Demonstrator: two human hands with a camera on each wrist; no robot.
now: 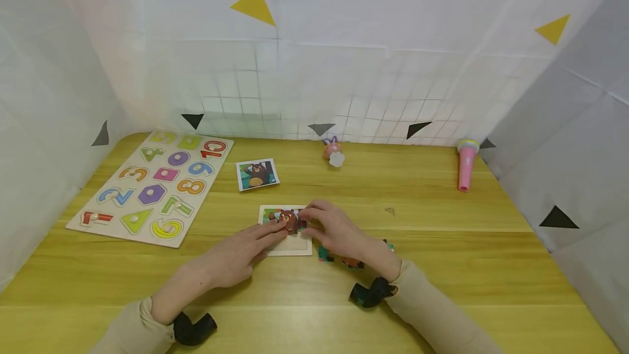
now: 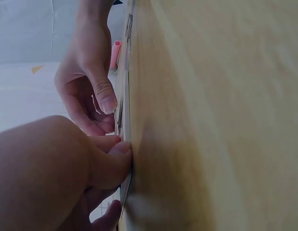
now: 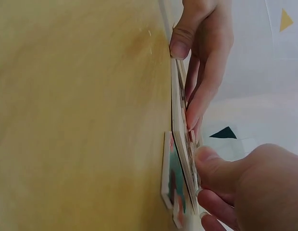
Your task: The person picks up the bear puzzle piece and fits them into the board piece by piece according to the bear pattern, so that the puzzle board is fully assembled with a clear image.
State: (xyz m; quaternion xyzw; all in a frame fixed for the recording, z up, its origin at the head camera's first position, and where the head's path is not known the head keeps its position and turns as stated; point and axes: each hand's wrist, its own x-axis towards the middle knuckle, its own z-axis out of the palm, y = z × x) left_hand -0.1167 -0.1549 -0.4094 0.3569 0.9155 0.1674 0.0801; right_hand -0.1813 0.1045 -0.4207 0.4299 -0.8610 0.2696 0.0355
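The puzzle tray (image 1: 290,253) lies at five o'clock from the picture card (image 1: 257,174); left hand (image 1: 238,253), at tray's eight, rests straight fingers on bear pieces (image 1: 289,216); right hand (image 1: 336,228), at three, grasp unclear

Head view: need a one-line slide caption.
Left hand touches a part-filled bear puzzle tray, right hand at its right side; picture card beyond, number board to the left.

Figurine (image 1: 332,148), microphone (image 1: 466,168); wide gap between
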